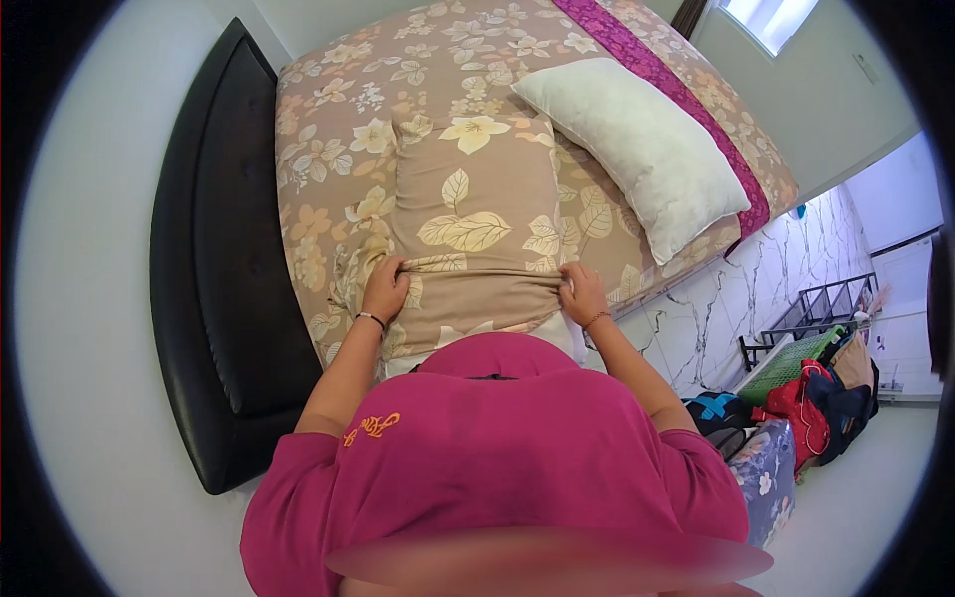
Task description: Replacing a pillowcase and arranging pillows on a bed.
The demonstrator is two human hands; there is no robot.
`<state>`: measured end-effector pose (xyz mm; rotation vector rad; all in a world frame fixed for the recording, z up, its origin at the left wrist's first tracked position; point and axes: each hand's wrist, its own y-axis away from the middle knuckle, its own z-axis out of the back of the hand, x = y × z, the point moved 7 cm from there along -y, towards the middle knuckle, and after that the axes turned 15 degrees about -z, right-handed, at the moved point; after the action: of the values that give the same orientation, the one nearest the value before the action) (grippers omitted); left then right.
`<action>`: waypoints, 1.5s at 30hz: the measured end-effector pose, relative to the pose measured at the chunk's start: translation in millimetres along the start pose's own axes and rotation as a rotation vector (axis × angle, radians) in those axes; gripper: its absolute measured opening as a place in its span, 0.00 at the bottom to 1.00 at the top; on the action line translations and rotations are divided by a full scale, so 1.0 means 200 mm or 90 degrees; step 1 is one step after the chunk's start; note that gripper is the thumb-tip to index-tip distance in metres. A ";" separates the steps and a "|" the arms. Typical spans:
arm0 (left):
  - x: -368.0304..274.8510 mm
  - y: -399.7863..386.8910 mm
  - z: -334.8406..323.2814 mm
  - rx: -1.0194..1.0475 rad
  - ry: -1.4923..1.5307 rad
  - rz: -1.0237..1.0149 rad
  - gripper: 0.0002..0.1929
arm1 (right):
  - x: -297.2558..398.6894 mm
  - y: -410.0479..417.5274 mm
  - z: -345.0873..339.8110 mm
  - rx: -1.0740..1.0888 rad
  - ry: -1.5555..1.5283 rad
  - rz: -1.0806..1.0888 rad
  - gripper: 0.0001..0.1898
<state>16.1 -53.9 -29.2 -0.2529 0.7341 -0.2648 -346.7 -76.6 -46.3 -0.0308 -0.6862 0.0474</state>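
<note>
A pillow in a brown floral pillowcase [477,194] lies on the bed in front of my body. My left hand [387,287] grips the fabric at the pillowcase's left edge. On the opposite edge, my right hand [583,295] pinches the bunched cloth between thumb and fingers. Folds run across the case between both hands, and white pillow fabric [568,336] shows at its near end, close to my right hand. A bare white pillow [634,145] rests farther back to the right, on the matching floral bedsheet [336,112].
A black padded headboard [239,224] stands along the bed's left side. A magenta patterned strip [671,89] crosses the bed's far right. On the right are a black metal rack [821,302], a green plastic basket [791,366] and piled clothes and bags [802,418].
</note>
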 end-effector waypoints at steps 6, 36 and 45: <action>-0.26 -0.01 0.08 0.033 0.006 -0.175 0.18 | 0.38 0.12 0.03 0.031 0.003 0.252 0.16; 0.02 0.32 -0.08 0.037 0.187 0.263 0.51 | -0.29 0.01 -0.39 0.340 -0.578 -0.492 0.31; 0.01 0.04 -0.29 0.084 0.277 0.197 0.47 | 0.52 -0.34 0.20 0.265 -0.850 -0.152 0.22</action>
<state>-21.0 -54.6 -75.4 0.0493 1.1668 -0.0705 -289.5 -138.6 54.1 0.5285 -1.9944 -0.0291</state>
